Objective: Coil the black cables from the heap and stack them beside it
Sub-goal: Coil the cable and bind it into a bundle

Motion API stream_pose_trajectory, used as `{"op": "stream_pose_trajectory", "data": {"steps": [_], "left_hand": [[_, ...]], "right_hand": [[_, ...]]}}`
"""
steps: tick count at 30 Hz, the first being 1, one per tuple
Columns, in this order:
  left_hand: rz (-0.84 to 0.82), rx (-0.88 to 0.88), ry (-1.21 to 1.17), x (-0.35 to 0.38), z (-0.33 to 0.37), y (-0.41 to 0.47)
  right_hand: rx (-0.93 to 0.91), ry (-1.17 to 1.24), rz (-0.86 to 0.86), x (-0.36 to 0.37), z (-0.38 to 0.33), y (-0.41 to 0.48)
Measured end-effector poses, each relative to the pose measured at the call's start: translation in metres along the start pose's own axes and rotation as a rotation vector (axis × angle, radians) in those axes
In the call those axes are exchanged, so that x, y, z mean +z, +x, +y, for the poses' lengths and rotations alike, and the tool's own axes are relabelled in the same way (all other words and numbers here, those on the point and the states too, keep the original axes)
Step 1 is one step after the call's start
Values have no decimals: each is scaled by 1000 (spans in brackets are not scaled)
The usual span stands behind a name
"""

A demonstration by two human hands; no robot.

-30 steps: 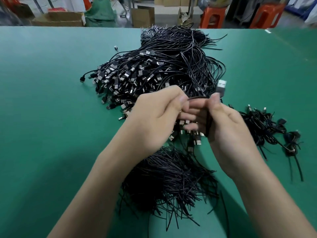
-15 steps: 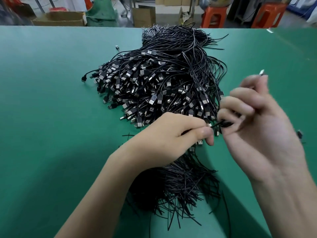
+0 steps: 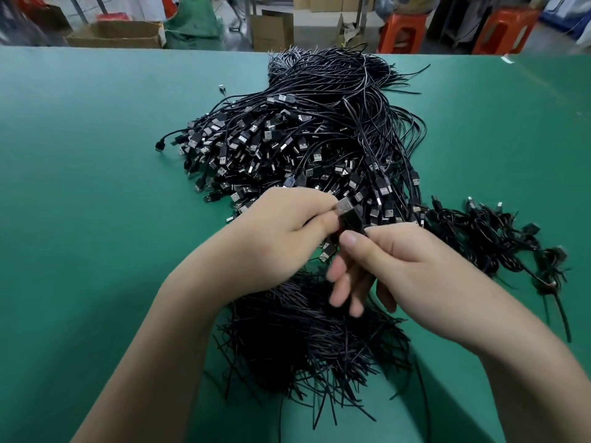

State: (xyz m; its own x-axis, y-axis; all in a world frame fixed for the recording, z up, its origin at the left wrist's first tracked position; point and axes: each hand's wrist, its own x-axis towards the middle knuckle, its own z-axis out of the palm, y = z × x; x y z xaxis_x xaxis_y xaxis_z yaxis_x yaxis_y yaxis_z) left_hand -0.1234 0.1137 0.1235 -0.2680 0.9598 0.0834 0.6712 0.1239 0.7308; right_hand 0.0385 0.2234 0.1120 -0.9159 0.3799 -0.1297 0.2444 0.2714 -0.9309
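A big heap of black USB cables (image 3: 319,132) covers the middle of the green table (image 3: 96,219). Just in front of it my two hands meet over one black cable (image 3: 350,219) with a silver USB plug. My left hand (image 3: 281,238) pinches it at the plug end. My right hand (image 3: 399,260) pinches the cable body between thumb and forefinger, its other fingers blurred and hanging down. To the right of the heap lies a small stack of coiled cables (image 3: 486,235).
A bundle of short black ties (image 3: 307,334) lies near the front edge, under my wrists. Beyond the far table edge stand cardboard boxes (image 3: 118,33) and orange stools (image 3: 403,30). A lone connector (image 3: 222,89) lies left of the heap.
My right hand has come down and left from its raised position to meet my left hand. Both now hold a cable with its USB plug showing between them.
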Motion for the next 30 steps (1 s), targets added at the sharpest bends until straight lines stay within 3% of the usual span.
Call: {"op": "stream_pose_trajectory", "data": {"steps": [4, 9, 16, 22, 26, 30], "left_hand": [[107, -33, 4, 0, 9, -2], [203, -57, -166, 21, 27, -3], [32, -92, -78, 44, 33, 5], [-143, -157, 158, 46, 23, 4], [-309, -145, 93, 27, 11, 3], [-74, -37, -274, -3, -7, -2]], "right_hand": [[15, -116, 176, 5, 5, 7], [-34, 479, 310, 7, 9, 13], [-21, 850, 365, 2, 7, 13], [-132, 864, 536, 3, 5, 17], [-201, 804, 482, -6, 1, 11], [-211, 706, 229, -3, -2, 6]]}}
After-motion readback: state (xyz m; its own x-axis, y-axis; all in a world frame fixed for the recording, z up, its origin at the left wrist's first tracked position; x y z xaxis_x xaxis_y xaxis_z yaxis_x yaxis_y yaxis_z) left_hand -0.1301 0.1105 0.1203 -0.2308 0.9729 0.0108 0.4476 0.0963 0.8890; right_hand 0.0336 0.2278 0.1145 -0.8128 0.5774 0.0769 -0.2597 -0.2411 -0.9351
